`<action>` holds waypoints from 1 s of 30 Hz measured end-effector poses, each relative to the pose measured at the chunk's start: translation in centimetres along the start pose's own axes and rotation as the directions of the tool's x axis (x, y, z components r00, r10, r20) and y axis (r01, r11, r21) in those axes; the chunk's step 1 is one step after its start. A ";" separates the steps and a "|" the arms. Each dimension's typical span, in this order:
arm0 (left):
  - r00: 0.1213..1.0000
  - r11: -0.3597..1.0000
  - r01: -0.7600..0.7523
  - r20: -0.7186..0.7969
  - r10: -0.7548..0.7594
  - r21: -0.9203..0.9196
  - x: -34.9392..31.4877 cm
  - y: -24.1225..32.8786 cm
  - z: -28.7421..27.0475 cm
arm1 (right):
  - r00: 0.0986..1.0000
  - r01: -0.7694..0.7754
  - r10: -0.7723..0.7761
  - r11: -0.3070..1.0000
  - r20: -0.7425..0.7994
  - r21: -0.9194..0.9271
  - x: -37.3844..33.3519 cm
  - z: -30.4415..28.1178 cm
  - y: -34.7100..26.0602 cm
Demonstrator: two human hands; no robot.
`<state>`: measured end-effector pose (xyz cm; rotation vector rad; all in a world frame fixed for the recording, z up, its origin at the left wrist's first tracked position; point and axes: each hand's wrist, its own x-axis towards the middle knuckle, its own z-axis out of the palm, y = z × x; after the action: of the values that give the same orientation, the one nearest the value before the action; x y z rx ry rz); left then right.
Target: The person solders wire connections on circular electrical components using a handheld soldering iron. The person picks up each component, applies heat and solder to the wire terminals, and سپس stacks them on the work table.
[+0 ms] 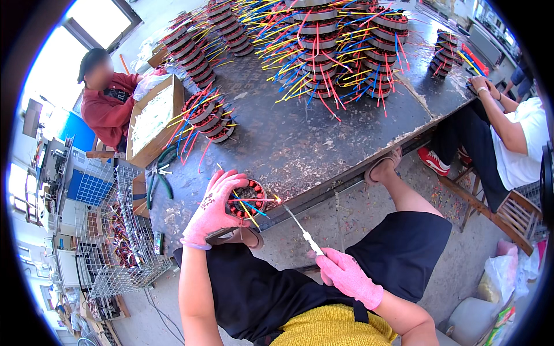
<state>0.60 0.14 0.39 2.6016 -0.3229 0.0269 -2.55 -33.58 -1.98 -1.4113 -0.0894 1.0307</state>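
Note:
My left hand [217, 202], in a pink glove, grips a round motor stator [247, 199] with red windings at the near table edge. Yellow and blue wires stick out of it, and a pale red wire [258, 200] points right. A small orange flame [277, 199] glows at that wire's end. In my right hand [348, 274], also gloved in pink, is a thin torch [304, 232] with a metal tube and white wrapping. Its tip reaches close to the flame. The fingers of my right hand are closed around its rear end.
Tall stacks of wired stators [317, 49] stand on the dark worktable [271, 132]; a shorter stack [209, 118] leans nearer. Green-handled pliers [158, 176] lie left, by a cardboard box [153, 121]. A wire basket [121, 254] stands lower left. Co-workers sit at left and right.

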 end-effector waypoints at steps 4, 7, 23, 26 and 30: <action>1.000 1.000 -0.003 -0.004 0.003 -0.001 0.0 -0.1 0.1 | 1.000 -0.001 0.001 1.000 -0.010 -0.005 -0.1 0.0 -0.1; 1.000 1.000 -0.003 -0.010 0.003 -0.008 0.1 0.0 0.2 | 1.000 -0.005 0.006 0.999 -0.009 0.035 -0.3 -0.1 -0.3; 0.973 0.924 0.036 -0.197 -0.119 -0.380 -0.6 4.2 -3.8 | 0.978 0.183 -0.151 0.950 -0.143 0.254 -3.8 -4.1 -1.0; 0.982 0.911 -0.005 -0.174 -0.073 -0.412 -1.2 5.3 -5.1 | 0.974 0.209 -0.181 0.948 -0.132 0.240 -4.0 -4.1 -1.6; 0.988 0.852 0.020 -0.122 -0.097 -0.523 -1.0 8.0 -5.9 | 0.971 0.227 -0.202 0.945 -0.127 0.236 -4.2 -4.5 -1.4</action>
<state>-1.99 -3.39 9.37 2.0510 -0.1662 0.0925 -1.59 -39.38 0.31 -1.1924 -0.0369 0.7597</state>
